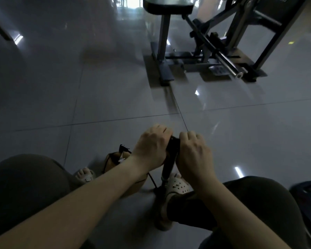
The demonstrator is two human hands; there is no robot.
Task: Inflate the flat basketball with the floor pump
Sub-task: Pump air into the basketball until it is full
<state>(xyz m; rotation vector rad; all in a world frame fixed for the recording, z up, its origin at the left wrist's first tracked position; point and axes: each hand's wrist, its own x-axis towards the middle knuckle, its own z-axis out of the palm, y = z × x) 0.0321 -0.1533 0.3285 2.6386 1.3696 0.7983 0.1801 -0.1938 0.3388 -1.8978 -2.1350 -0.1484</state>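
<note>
Left hand (151,148) and right hand (193,153), side by side, each grip one end of the handle of the upright floor pump (167,168); the basketball (113,161) lies just beside it on the tiled floor (115,97).

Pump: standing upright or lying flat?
Upright, leaning slightly: the pump rises from the floor to its handle, gripped by left hand and right hand.

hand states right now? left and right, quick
Left hand: fingers curled over the pump handle, gripping it.
Right hand: gripping the other end of the same handle.
</note>
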